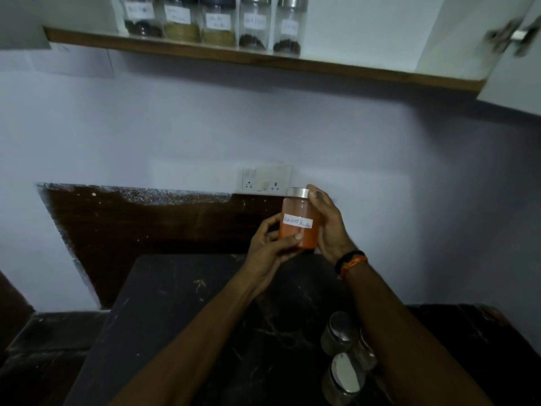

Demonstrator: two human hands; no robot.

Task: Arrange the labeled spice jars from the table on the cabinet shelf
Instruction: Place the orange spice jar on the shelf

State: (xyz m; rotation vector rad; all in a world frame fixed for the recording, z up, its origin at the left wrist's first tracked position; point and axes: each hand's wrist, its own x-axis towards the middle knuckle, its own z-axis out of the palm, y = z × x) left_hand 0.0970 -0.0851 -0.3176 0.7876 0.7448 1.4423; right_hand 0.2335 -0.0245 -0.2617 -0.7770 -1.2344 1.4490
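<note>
A glass jar of orange-red powder (298,221) with a silver lid and a white label reading "Red chilli Powder" is held upright in the air above the dark table (181,317). My left hand (269,247) cups its lower left side, thumb across the front. My right hand (328,227) grips its right side, fingers up by the lid. High on the wall, the wooden cabinet shelf (336,68) carries several labeled jars in a row (216,22). Two silver-lidded jars (341,356) stand on the table at lower right, partly behind my right forearm.
The open white cabinet door (515,54) with its metal hinge hangs at the upper right. A switch and socket plate (265,178) sits on the wall just behind the held jar. The shelf is bare to the right of the last jar.
</note>
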